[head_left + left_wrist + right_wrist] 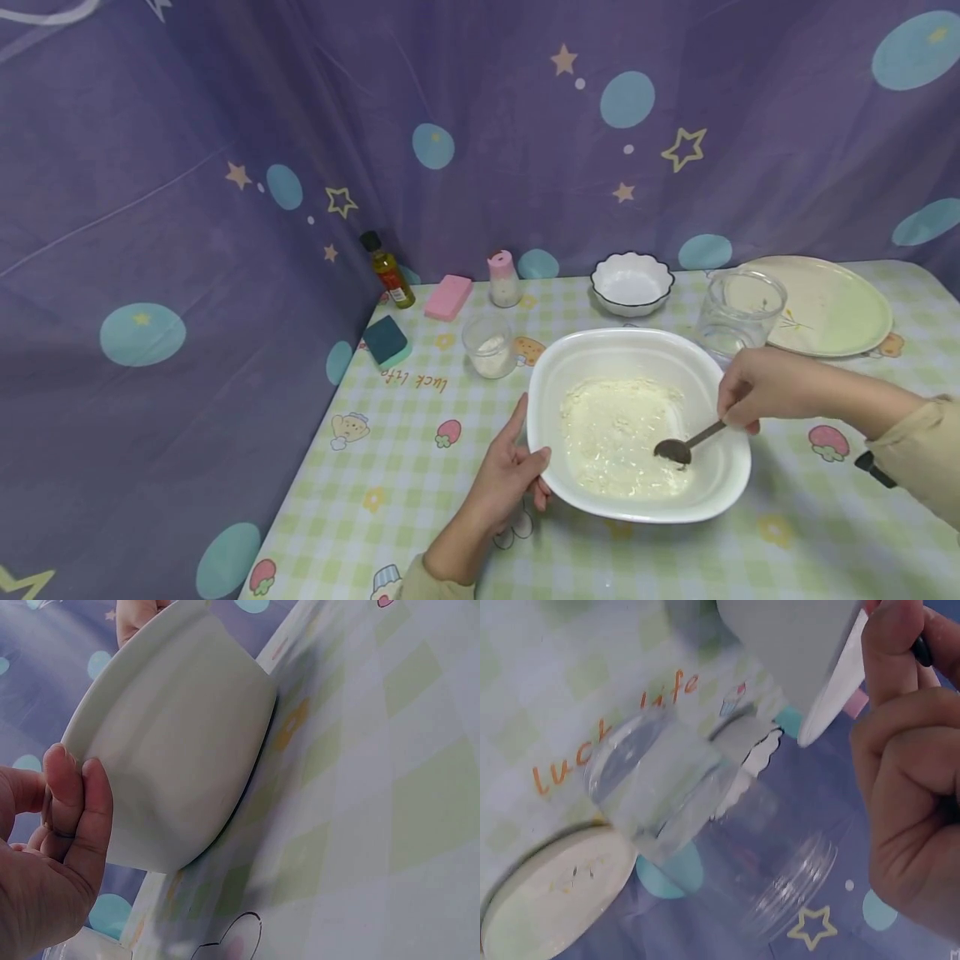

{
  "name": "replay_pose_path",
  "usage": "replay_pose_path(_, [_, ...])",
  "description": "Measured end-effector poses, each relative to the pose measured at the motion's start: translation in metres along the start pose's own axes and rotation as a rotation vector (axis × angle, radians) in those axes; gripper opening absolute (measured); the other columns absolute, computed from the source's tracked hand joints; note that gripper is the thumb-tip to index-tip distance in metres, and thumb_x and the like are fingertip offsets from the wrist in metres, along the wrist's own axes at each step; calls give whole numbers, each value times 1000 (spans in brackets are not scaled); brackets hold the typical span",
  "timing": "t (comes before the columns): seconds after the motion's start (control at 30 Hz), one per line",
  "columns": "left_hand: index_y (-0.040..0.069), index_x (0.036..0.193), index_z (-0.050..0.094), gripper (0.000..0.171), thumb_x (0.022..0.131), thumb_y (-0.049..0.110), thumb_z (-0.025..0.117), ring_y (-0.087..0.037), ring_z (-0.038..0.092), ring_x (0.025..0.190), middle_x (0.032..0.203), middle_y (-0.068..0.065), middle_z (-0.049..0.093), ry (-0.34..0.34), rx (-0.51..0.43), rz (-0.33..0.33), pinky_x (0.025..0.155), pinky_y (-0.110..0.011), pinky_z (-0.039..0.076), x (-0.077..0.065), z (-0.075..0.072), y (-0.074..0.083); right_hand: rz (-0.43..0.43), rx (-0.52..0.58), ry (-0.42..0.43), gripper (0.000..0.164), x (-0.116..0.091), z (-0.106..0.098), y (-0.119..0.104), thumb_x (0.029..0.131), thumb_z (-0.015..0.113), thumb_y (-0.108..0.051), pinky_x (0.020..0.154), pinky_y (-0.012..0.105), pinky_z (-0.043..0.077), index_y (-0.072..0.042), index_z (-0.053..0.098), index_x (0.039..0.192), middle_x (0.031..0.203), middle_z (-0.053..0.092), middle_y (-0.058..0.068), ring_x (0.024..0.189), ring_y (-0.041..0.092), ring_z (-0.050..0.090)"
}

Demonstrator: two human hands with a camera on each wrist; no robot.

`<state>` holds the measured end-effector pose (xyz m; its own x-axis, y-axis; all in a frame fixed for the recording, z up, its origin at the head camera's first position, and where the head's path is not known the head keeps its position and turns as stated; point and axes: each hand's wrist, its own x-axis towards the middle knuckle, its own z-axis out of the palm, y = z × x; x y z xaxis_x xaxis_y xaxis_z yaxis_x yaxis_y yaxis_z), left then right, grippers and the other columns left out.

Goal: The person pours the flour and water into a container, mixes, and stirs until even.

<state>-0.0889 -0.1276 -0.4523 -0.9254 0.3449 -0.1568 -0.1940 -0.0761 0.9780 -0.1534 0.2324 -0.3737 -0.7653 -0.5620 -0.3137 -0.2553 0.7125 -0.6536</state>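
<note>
A white basin [637,343] stands on the checked tablecloth, with pale flour and wet, glossy patches [622,433] across its bottom. My left hand [504,471] grips the basin's left rim, thumb on top and fingers against the outer wall, as the left wrist view also shows. Between thumb and fingers my right hand [757,390] pinches the handle of a dark spoon [675,451], whose bowl dips into the mix at the right side. In the right wrist view the right hand [915,765] has curled fingers, and only the dark handle end shows.
Behind the basin stand a clear jar [738,308] with liquid, a scalloped white bowl [632,283] and an oval plate [847,308]. Farther left are a cup of white powder [489,346], a pink-topped shaker [503,279], a pink sponge [448,297], a dark-green sponge [387,340] and an oil bottle [390,271].
</note>
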Motion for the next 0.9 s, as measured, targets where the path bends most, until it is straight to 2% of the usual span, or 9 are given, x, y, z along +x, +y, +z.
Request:
replay_pose_path(0.13, [27, 157, 14, 78, 96, 2, 56, -10, 57, 44, 59, -8, 60, 0, -4, 6, 44, -23, 50, 0, 0, 0, -59, 30, -13, 9, 3, 9, -3, 79, 71, -5, 57, 22, 45, -13, 73, 75, 57, 61, -7, 56, 9, 58])
replay_pose_path(0.33, [27, 158, 14, 78, 96, 2, 56, -9, 57, 43, 59, -7, 60, -1, -4, 6, 44, -23, 50, 0, 0, 1, -94, 119, -34, 8, 12, 24, -11, 81, 71, -4, 53, 22, 46, -10, 73, 76, 59, 63, -4, 57, 10, 59])
replay_pose_path(0.47, [27, 158, 14, 78, 96, 2, 56, -9, 57, 43, 59, -7, 60, -4, 2, 7, 44, -23, 50, 0, 0, 1, -118, 122, -20, 8, 19, 33, -15, 83, 70, -5, 54, 23, 46, -10, 73, 77, 59, 63, -5, 58, 10, 60])
replay_pose_path(0.7, [26, 158, 14, 78, 96, 2, 56, -9, 57, 43, 59, -7, 60, -3, 7, 11, 43, -23, 50, 0, 0, 0, -139, 117, 55, 5, 33, 45, -22, 85, 70, -7, 64, 23, 49, -9, 73, 81, 63, 67, -5, 60, 9, 63])
replay_pose_path(0.9, [26, 158, 14, 78, 96, 3, 56, -9, 57, 43, 58, -7, 59, -2, 4, 11, 44, -23, 50, 0, 0, 0, -145, 37, 184, 9, 44, 54, -28, 86, 68, -7, 57, 23, 46, -12, 74, 81, 61, 64, -11, 60, 5, 58])
